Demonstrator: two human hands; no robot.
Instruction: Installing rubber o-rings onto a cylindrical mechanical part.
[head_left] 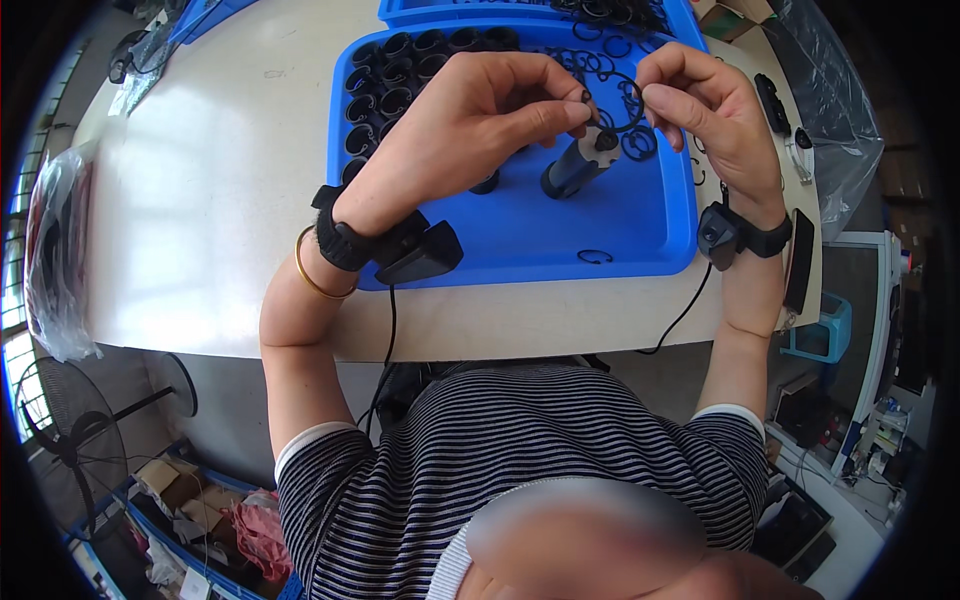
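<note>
A black snap ring [629, 127] is held up between my two hands above the blue tray [520, 262]. My left hand [495, 120] pinches one side of it between thumb and fingertips. Its other side is pinched by my right hand [705, 105]. Just below the ring stands a grey metal cylinder [582, 165] with a notched top, tilted in this view. Loose black snap rings [638, 143] lie behind it and near my right fingers. Several black cups [362, 108] fill the tray's left side, partly hidden by my left hand.
A single snap ring [595, 257] lies by the tray's near edge. Another blue tray [450, 12] with a heap of black rings sits behind. Dark tools [772, 103] lie right of the tray. Cables run from both wrist devices. A fan [75, 430] stands at left.
</note>
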